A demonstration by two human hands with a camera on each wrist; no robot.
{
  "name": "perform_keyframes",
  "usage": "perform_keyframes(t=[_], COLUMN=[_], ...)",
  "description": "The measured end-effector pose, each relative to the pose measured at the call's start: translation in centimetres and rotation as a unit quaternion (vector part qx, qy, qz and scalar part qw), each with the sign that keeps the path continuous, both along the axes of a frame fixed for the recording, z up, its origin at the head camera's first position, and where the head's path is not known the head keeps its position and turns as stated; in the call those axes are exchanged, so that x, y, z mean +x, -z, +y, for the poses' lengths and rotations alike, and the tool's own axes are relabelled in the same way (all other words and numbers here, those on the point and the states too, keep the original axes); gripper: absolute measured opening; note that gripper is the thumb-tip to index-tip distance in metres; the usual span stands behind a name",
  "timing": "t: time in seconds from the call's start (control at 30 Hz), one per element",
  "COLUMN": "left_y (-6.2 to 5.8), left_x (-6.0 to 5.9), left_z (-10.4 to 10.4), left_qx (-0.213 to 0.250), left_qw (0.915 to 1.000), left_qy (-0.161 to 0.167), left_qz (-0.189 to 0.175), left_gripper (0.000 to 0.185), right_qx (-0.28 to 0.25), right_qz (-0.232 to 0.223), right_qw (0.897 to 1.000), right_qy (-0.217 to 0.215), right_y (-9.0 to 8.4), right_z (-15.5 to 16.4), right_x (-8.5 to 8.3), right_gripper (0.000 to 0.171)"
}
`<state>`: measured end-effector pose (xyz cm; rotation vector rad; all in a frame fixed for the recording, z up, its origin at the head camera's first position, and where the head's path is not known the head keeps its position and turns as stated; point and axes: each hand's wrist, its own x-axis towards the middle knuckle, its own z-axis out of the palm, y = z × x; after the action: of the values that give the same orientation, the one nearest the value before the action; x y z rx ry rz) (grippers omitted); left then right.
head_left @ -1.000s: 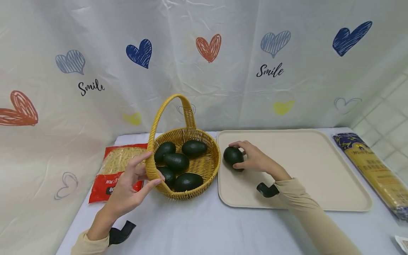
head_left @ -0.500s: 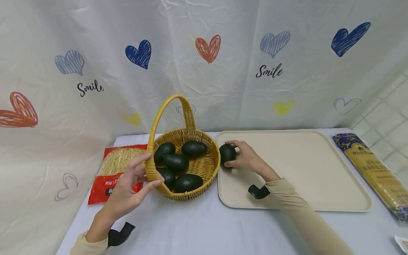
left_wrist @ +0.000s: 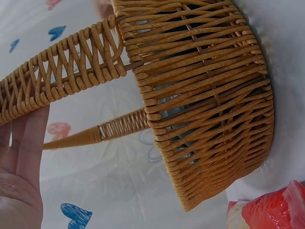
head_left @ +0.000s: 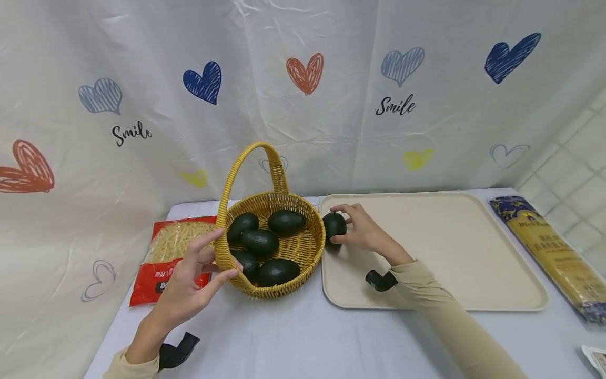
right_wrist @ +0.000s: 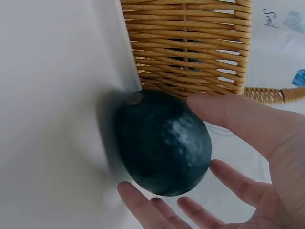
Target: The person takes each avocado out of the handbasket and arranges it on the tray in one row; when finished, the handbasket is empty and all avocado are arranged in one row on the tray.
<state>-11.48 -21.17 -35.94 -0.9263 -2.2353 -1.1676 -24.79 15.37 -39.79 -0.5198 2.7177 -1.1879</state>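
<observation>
A yellow wicker basket holds several dark green avocados. My left hand is at the left foot of its tall handle, with fingers curled behind the handle and the thumb in front. The left wrist view has the fingers behind the woven strip; the thumb is hidden there. Over the left end of a beige tray, my right hand has thumb and fingers around one avocado. That avocado sits right at the tray's left rim, beside the basket wall.
A red bag of pasta lies left of the basket, partly behind my left hand. To the right of the tray is a long yellow and blue packet. A white cloth covers the table, and a heart-printed curtain hangs behind.
My right hand and the avocado have moved left across the tray to its rim next to the basket. My left hand stays at the handle. The view has shifted slightly.
</observation>
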Motion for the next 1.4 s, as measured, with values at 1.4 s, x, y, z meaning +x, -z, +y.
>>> perform_keyframes(t=[1.4], left_y=[0.1], left_x=[0.2], left_z=[0.3], left_qx=[0.011], left_qw=[0.9999], left_qy=[0.005], left_qz=[-0.009], left_gripper=[0.101], right_qx=[0.039], right_qz=[0.071], right_qw=[0.926], right_qy=[-0.37], right_y=[-4.3], right_z=[-8.2], right_x=[3.8], right_gripper=[0.04])
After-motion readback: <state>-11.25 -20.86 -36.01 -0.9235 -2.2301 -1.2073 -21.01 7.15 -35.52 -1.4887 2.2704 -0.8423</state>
